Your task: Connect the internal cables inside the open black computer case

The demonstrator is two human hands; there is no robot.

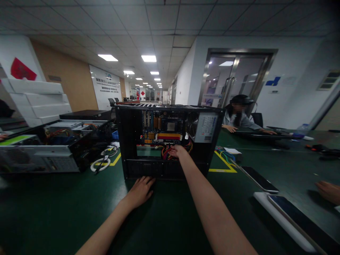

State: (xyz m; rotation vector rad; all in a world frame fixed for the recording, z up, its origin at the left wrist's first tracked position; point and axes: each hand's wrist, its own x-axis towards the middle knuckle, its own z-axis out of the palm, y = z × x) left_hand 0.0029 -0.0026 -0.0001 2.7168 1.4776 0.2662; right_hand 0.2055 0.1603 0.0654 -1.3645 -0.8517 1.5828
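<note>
An open black computer case (170, 171) stands on the green table with its inside facing me. In it I see the motherboard (171, 126), red and yellow memory slots and a silver power supply (205, 127) at upper right. My right hand (176, 151) reaches inside, its fingers closed on a bundle of coloured power cables (165, 153) below the motherboard; the fingertips are partly hidden among the wires. My left hand (141, 190) lies flat on the table with fingers spread, the tips at the case's lower front edge.
Another opened computer case (53, 159) lies at left, beside coiled white cables (100, 164). To the right are loose coloured wires (225, 156) and dark-screened phones (260, 179). A co-worker (241, 117) sits across at right; another person's hand (329, 191) rests at the right edge.
</note>
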